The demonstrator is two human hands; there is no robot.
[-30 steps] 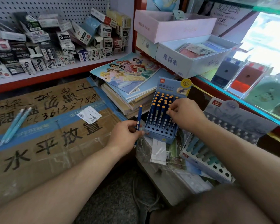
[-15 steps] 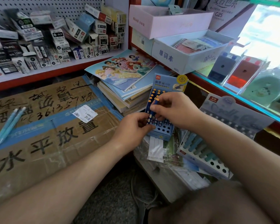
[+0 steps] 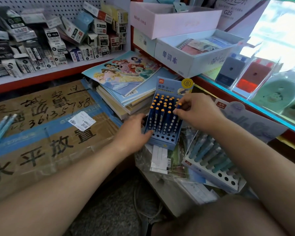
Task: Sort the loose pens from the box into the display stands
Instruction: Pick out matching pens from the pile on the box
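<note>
A blue display stand [image 3: 163, 141] holds several dark blue pens with orange caps [image 3: 160, 114]; its front row of holes is bare. My right hand [image 3: 196, 111] pinches the top of one blue pen [image 3: 178, 106] standing at the stand's right side. My left hand [image 3: 134, 130] holds the stand's left wall, thumb against its front corner. A second, white stand [image 3: 216, 169] with teal and grey-blue pens lies to the right. Two light blue pens [image 3: 0, 130] lie on the cardboard box at far left.
A taped cardboard box [image 3: 46, 133] with black writing fills the left. A stack of picture books [image 3: 124, 77] sits behind the blue stand. Shelves of small refill boxes [image 3: 58, 41] are at the back; a glass counter [image 3: 262, 79] runs along the right.
My left hand, which held a blue pen upright beside the stand, now grips the stand's left wall without it. My right hand now pinches a pen at the stand's right side.
</note>
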